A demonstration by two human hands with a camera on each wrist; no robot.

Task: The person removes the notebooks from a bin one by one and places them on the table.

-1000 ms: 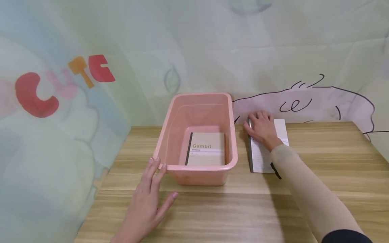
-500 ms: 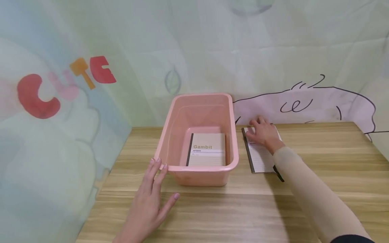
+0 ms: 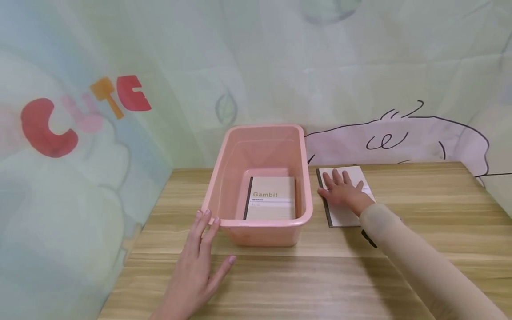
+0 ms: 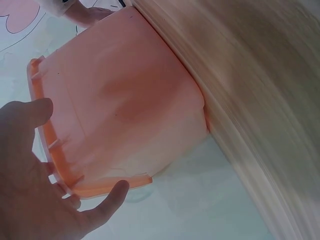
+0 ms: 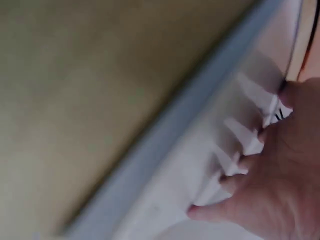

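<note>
A pale notebook [image 3: 340,216] with a dark spine lies on the wooden table, right of a pink plastic bin [image 3: 260,234]. My right hand [image 3: 343,192] rests over it with spread fingers, hiding its middle. In the right wrist view, the fingertips of this hand [image 5: 270,175] reach down to the notebook's pale cover [image 5: 170,185]. My left hand [image 3: 192,271] touches the bin's near left rim with its fingertips, thumb held apart. The left wrist view shows the bin's outer wall [image 4: 115,100] beyond those fingers. Inside the bin lies another notebook [image 3: 274,209], marked "Gambit".
A printed cloth backdrop [image 3: 272,80] hangs behind the table [image 3: 280,284] and along its left side, with the letters "CUTE" on the left. The bin stands near the table's back edge. A dark band [image 3: 369,238] shows at the right wrist.
My right hand has gone from curled fingers at the notebook's far left part to spread fingers over it. The notebook's far end has shifted left and nearer. The left hand has stayed put.
</note>
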